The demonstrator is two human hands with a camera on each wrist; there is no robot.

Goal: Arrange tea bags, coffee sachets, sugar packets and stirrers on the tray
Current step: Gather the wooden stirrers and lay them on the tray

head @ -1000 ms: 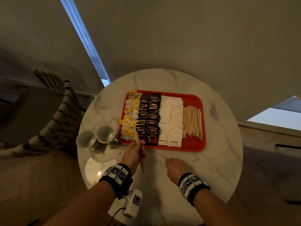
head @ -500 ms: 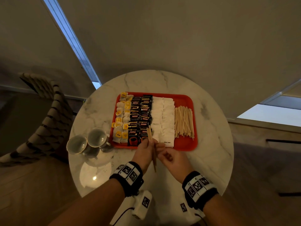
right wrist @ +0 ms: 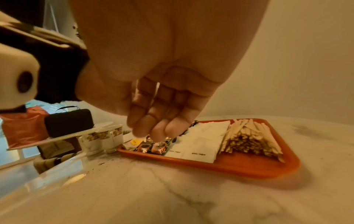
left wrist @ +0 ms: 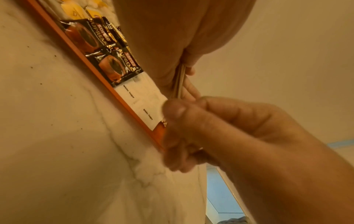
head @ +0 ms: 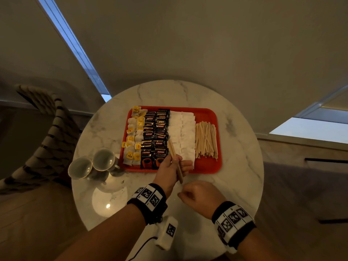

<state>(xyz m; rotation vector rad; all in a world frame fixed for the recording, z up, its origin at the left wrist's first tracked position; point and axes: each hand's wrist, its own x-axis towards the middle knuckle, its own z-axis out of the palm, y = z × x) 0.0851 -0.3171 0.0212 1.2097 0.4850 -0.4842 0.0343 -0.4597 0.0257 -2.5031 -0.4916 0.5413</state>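
A red tray (head: 207, 168) holds tea bags (head: 134, 136) at the left, then black coffee sachets (head: 156, 132), white sugar packets (head: 183, 132) and a pile of wooden stirrers (head: 206, 140) at the right. My left hand (head: 167, 166) hovers over the tray's near edge and grips a few stirrers (head: 172, 149) that slant across the coffee and sugar rows. The left wrist view shows these held stirrers (left wrist: 180, 81) edge-on between thumb and fingers. My right hand (head: 201, 194) is over the table nearer me, fingers curled, with nothing seen in it (right wrist: 153, 106).
Two patterned cups (head: 103, 160) (head: 80, 167) stand left of the tray on the round marble table (head: 235, 166). A striped woven chair (head: 49, 140) is beyond the table's left edge. A wall stands close behind the table.
My left hand carried the stirrers rightward along the tray's near edge. The right hand came up to the stirrers half a second ago and has since drawn back toward me.
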